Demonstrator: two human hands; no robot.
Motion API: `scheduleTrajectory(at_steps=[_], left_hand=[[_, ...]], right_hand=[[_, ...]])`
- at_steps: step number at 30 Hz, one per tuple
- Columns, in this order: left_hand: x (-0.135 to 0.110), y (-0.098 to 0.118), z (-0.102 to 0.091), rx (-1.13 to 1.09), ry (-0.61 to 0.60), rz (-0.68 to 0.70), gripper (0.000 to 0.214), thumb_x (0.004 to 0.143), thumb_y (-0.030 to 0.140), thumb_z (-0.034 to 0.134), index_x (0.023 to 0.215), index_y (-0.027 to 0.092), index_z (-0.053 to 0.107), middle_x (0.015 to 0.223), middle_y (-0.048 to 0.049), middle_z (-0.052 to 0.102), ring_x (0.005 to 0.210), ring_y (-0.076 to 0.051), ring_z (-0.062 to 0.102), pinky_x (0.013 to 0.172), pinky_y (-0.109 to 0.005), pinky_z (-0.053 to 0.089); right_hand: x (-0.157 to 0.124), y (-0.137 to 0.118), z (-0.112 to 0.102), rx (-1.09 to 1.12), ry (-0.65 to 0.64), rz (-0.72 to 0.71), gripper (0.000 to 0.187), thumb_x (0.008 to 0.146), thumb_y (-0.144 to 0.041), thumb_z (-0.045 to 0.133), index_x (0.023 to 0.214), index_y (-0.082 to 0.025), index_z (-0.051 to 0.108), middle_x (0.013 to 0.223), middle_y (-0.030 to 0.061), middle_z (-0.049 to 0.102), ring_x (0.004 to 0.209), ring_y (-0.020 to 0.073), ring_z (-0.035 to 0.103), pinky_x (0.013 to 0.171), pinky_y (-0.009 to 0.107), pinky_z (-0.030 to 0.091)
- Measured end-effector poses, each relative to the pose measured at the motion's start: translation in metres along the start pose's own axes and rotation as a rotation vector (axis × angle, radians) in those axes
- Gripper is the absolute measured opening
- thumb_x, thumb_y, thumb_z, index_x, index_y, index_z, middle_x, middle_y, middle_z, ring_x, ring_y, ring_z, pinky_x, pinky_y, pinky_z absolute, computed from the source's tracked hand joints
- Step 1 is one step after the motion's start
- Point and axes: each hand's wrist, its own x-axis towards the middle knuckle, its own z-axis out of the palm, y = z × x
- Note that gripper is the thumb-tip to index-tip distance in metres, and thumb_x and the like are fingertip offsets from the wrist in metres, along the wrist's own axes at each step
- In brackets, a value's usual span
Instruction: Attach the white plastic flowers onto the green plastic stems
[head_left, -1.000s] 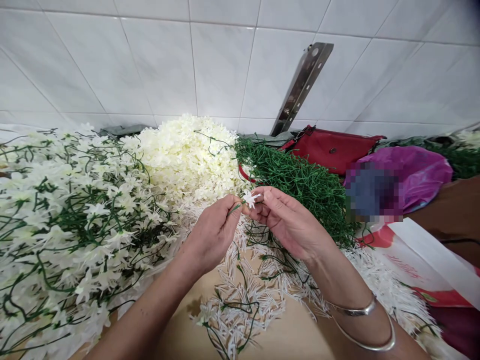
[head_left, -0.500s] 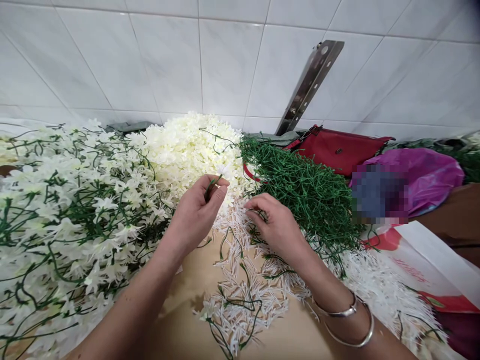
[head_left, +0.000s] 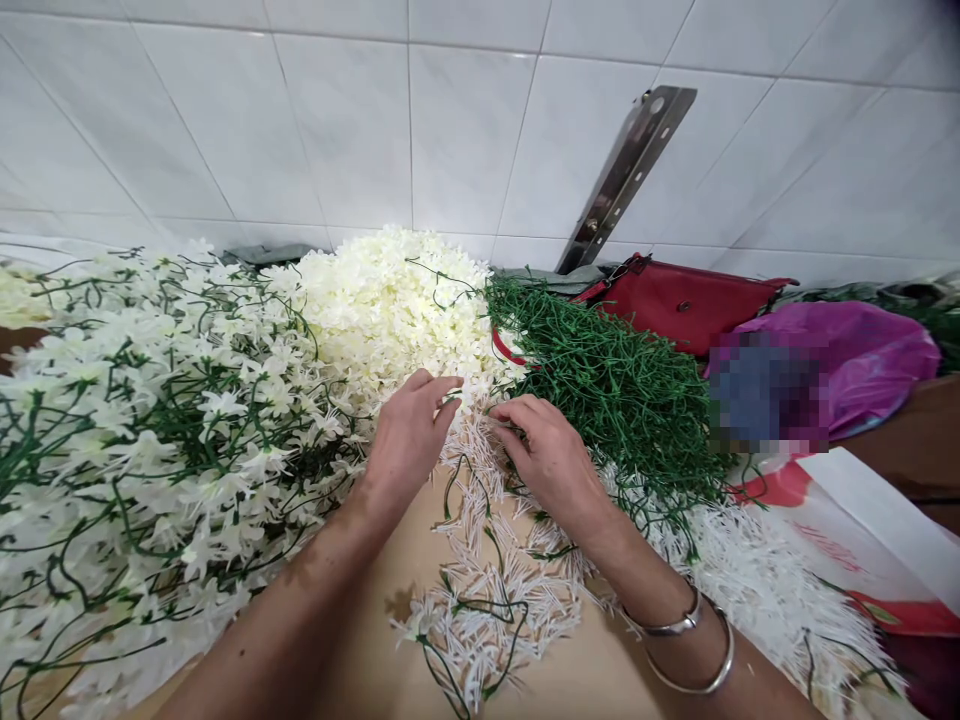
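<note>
Thumb and forefinger of the left hand (head_left: 409, 428) bend around a green scrap (head_left: 453, 393), pinch unclear; the right hand (head_left: 553, 458) curls nearby above white sticks (head_left: 517, 612), its grip unclear too. Pale petals (head_left: 394, 305) heap far, green stems (head_left: 637, 400) right, stemmed flowers (head_left: 217, 410) left, seemingly separated for easy reach.

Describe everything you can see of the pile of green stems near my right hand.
The pile of green stems is a loose, tangled mound of thin, dark green strands, plastic-looking, some of them branching. It lies just beyond your right hand, right of the heap of cream petals and in front of the red bag. Its near edge spills over thin white pieces. Whether your hand touches it is unclear.
</note>
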Motion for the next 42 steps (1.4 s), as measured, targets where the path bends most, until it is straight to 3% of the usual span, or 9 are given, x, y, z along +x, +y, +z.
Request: scheduleTrajectory(at_steps=[5, 12, 17, 19, 23, 25, 28, 35, 42], left_hand=[[0.001, -0.002, 0.01, 0.251, -0.162, 0.042, 0.025, 0.097, 0.015, 0.057, 0.116, 0.019, 0.073, 0.116, -0.0095, 0.066, 0.09, -0.02, 0.068, 0.079, -0.03, 0.051], [0.0, -0.007, 0.012, 0.25, -0.136, 0.091, 0.015, 0.098, 0.015, 0.055, 0.102, 0.02, 0.068, 0.118, -0.0073, 0.067, 0.094, -0.019, 0.069, 0.078, -0.028, 0.05], [0.0, -0.007, 0.011, -0.054, 0.011, 0.094, 0.009, 0.093, 0.014, 0.058, 0.092, 0.02, 0.064, 0.117, -0.0063, 0.07, 0.084, -0.016, 0.067, 0.075, -0.028, 0.049], [0.002, -0.003, 0.007, -0.277, 0.074, -0.031, 0.003, 0.089, 0.02, 0.061, 0.087, 0.02, 0.061, 0.106, -0.0043, 0.073, 0.075, -0.014, 0.064, 0.071, -0.027, 0.048], [0.007, 0.013, -0.006, -0.757, 0.075, -0.305, 0.02, 0.079, 0.026, 0.072, 0.078, 0.019, 0.053, 0.084, -0.0008, 0.07, 0.073, -0.013, 0.063, 0.068, -0.025, 0.046], [0.007, 0.024, -0.013, -0.918, 0.063, -0.374, 0.022, 0.076, 0.024, 0.075, 0.081, 0.019, 0.054, 0.093, -0.0037, 0.073, 0.083, -0.015, 0.066, 0.07, -0.025, 0.047], [0.003, 0.037, -0.021, -0.988, 0.056, -0.434, 0.021, 0.077, 0.021, 0.076, 0.083, 0.019, 0.056, 0.105, -0.0077, 0.075, 0.094, -0.018, 0.068, 0.07, -0.027, 0.048], [-0.005, 0.041, -0.015, -0.942, 0.089, -0.276, 0.017, 0.079, 0.025, 0.074, 0.08, 0.019, 0.058, 0.09, -0.0024, 0.071, 0.085, -0.014, 0.066, 0.082, -0.03, 0.053], [-0.009, 0.051, -0.012, -1.126, 0.04, -0.347, 0.021, 0.074, 0.024, 0.078, 0.073, 0.018, 0.058, 0.086, -0.0022, 0.073, 0.086, -0.014, 0.068, 0.092, -0.032, 0.054]], right_hand=[[0.0, -0.003, 0.004, -0.149, -0.167, -0.03, 0.019, 0.096, -0.009, 0.053, 0.088, -0.02, 0.067, 0.096, 0.0085, 0.067, 0.091, 0.0243, 0.058, 0.086, 0.038, 0.044], [-0.001, -0.01, -0.005, -0.01, -0.118, -0.028, 0.018, 0.093, -0.01, 0.06, 0.08, -0.022, 0.065, 0.092, 0.0046, 0.068, 0.09, 0.0223, 0.058, 0.084, 0.036, 0.042], [-0.003, -0.019, -0.026, 0.175, 0.052, -0.02, 0.016, 0.092, -0.015, 0.063, 0.081, -0.025, 0.07, 0.091, 0.0029, 0.071, 0.091, 0.0224, 0.062, 0.084, 0.038, 0.046], [-0.004, -0.023, -0.036, 0.264, 0.159, 0.023, 0.012, 0.092, -0.022, 0.066, 0.082, -0.026, 0.071, 0.087, 0.0021, 0.071, 0.085, 0.0213, 0.063, 0.079, 0.037, 0.047], [0.001, -0.03, -0.049, 0.549, 0.33, 0.194, 0.008, 0.084, -0.031, 0.077, 0.087, -0.025, 0.072, 0.076, -0.0002, 0.07, 0.068, 0.0163, 0.061, 0.065, 0.031, 0.049], [0.006, -0.035, -0.052, 0.729, 0.375, 0.221, 0.017, 0.079, -0.033, 0.082, 0.089, -0.024, 0.071, 0.079, 0.0001, 0.072, 0.07, 0.0156, 0.064, 0.068, 0.031, 0.054], [0.012, -0.046, -0.055, 0.86, 0.384, 0.195, 0.021, 0.077, -0.033, 0.085, 0.09, -0.024, 0.071, 0.088, 0.002, 0.075, 0.079, 0.0168, 0.069, 0.08, 0.035, 0.058], [0.002, -0.062, -0.046, 0.644, 0.403, 0.153, 0.006, 0.085, -0.028, 0.077, 0.087, -0.024, 0.072, 0.086, 0.0023, 0.074, 0.081, 0.0186, 0.067, 0.077, 0.035, 0.055], [0.003, -0.059, -0.034, 0.489, 0.565, 0.121, 0.007, 0.085, -0.024, 0.075, 0.086, -0.025, 0.068, 0.083, 0.0013, 0.071, 0.081, 0.0189, 0.065, 0.079, 0.036, 0.053]])
